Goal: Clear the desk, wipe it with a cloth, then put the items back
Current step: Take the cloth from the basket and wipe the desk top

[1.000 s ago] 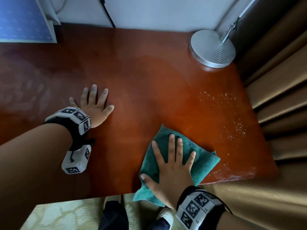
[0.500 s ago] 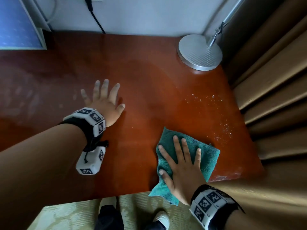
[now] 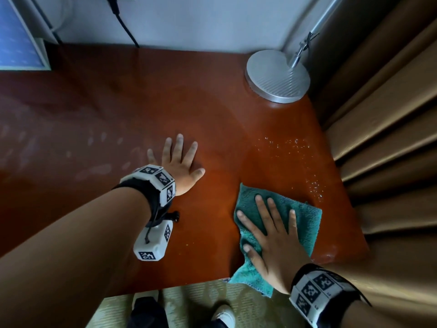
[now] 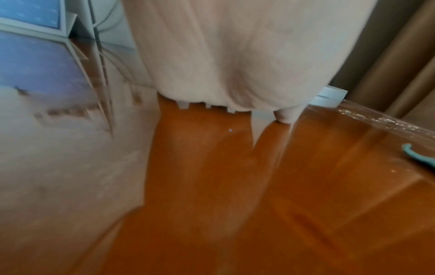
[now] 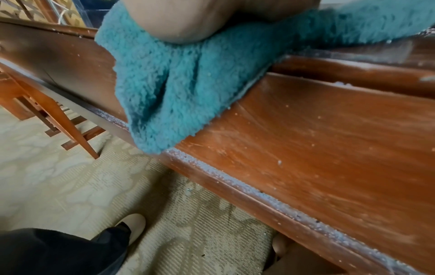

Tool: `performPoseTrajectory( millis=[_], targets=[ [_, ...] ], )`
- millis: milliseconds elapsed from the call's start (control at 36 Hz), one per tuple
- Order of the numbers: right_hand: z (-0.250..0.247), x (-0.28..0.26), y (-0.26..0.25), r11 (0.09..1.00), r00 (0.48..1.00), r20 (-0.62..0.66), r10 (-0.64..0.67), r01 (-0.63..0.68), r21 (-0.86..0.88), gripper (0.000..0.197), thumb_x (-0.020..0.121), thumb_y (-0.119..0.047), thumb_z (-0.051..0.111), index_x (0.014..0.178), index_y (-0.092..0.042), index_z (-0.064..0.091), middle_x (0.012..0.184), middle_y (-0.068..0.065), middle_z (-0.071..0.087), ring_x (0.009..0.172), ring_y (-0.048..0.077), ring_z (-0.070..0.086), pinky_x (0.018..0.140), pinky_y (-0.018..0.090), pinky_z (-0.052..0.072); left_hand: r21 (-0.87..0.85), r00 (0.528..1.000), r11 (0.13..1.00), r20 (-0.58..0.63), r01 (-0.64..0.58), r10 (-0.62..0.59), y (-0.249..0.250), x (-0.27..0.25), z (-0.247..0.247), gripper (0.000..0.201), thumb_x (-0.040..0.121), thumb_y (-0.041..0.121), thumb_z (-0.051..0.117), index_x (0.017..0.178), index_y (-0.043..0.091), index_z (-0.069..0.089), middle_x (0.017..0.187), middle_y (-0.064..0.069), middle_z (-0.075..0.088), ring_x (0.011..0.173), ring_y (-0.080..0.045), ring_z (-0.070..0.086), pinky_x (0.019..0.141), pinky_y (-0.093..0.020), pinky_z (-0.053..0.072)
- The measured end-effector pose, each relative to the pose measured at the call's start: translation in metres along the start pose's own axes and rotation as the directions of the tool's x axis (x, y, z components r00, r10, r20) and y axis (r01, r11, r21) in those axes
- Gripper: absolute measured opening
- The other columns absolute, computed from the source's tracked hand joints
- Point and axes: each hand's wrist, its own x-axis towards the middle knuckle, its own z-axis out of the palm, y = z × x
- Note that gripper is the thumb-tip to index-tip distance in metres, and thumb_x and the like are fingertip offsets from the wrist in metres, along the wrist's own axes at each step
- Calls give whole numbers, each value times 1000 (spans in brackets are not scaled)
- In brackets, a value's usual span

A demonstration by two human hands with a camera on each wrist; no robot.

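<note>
A teal cloth (image 3: 305,223) lies at the front right of the reddish wooden desk (image 3: 118,119), one corner hanging over the front edge (image 5: 164,104). My right hand (image 3: 272,228) lies flat on the cloth with straight, spread fingers and presses it down. My left hand (image 3: 178,162) rests flat on the bare desk in the middle, fingers spread, holding nothing. In the left wrist view the palm (image 4: 223,52) fills the top and the cloth's edge (image 4: 414,157) shows at the right.
A silver round lamp base (image 3: 277,78) stands at the back right corner, its pole rising along tan curtains (image 3: 390,138). A blue framed panel (image 3: 19,41) stands back left, a black cable (image 3: 123,22) on the wall. Water droplets (image 3: 290,144) speckle the desk beyond the cloth. Carpet (image 5: 70,186) below.
My right hand and the cloth have slid a little to the right along the front edge. The left hand has shifted right and slightly forward on the desk.
</note>
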Motion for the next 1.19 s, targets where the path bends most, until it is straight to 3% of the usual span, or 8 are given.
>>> performPoseTrajectory(
  millis=[139, 278, 417, 778, 889, 972, 1055, 1194],
  targets=[
    [0, -1, -7, 996, 998, 46, 44, -48, 80, 53, 98, -49, 6, 150, -38, 11, 159, 9, 9, 145, 31, 7, 105, 60, 10, -39, 999, 999, 39, -34, 35, -5, 0, -3, 71, 91, 65, 18, 142, 41, -26, 145, 6, -44, 137, -20, -36, 109, -57, -18],
    [-7, 1, -27, 956, 999, 11, 37, -38, 291, 58, 77, -61, -28, 134, -60, -24, 147, -11, -42, 133, 15, -43, 108, 54, -25, -158, 997, 984, 3, -78, 80, -13, -2, -10, 61, 95, 58, 20, 146, 44, -10, 153, 10, -30, 141, -16, -27, 113, -53, -15],
    [-24, 11, -71, 889, 1000, -9, -18, 20, 457, 50, 84, -57, -10, 133, -64, -17, 147, -24, -35, 131, 5, -43, 105, 46, -33, -302, 985, 941, -125, -153, 120, -34, -14, -26, 51, 101, 41, 22, 150, 33, 10, 159, 8, -2, 146, -11, -2, 117, -43, 0],
    [-43, 31, -155, 838, 974, -64, -219, 222, 498, 59, 79, -71, -11, 137, -58, -17, 152, -20, -27, 134, 5, -39, 108, 47, -29, -270, 974, 963, -225, -24, -38, -102, -16, -19, 54, 100, 43, 27, 150, 35, 9, 159, 7, -4, 147, -16, -6, 116, -48, 1],
    [-39, 38, -158, 823, 983, -99, -157, 185, 537, 65, 85, -63, -10, 147, -43, -6, 153, -21, -19, 140, 3, -28, 112, 35, -25, -259, 980, 966, -196, -19, -33, -109, -17, -16, 54, 100, 44, 24, 150, 35, 6, 159, 6, -8, 146, -16, -8, 117, -45, -2],
    [-28, 43, -161, 902, 989, -88, -121, 147, 406, 55, 97, -53, 6, 149, -37, 13, 159, -7, 2, 147, 18, -4, 114, 43, -6, -237, 981, 971, -190, -20, -26, -111, -16, -14, 54, 100, 44, 24, 150, 35, 6, 159, 5, -9, 146, -16, -8, 117, -44, -3],
    [-20, 46, -164, 952, 989, -88, -116, 136, 272, 57, 95, -60, 19, 147, -36, 23, 157, 7, 22, 144, 26, 16, 106, 53, 15, -230, 980, 973, -198, -13, -34, -108, -16, -13, 54, 100, 44, 24, 150, 35, 8, 159, 5, -8, 147, -17, -8, 118, -45, -3],
    [-16, 45, -159, 956, 981, -131, -143, 171, 238, 52, 98, -52, 13, 147, -37, 23, 158, 5, 19, 145, 26, 18, 107, 52, 15, -232, 979, 973, -196, 10, -57, -104, -14, -13, 54, 99, 46, 24, 149, 37, 8, 159, 4, -7, 146, -19, -9, 117, -47, -3]
  ],
)
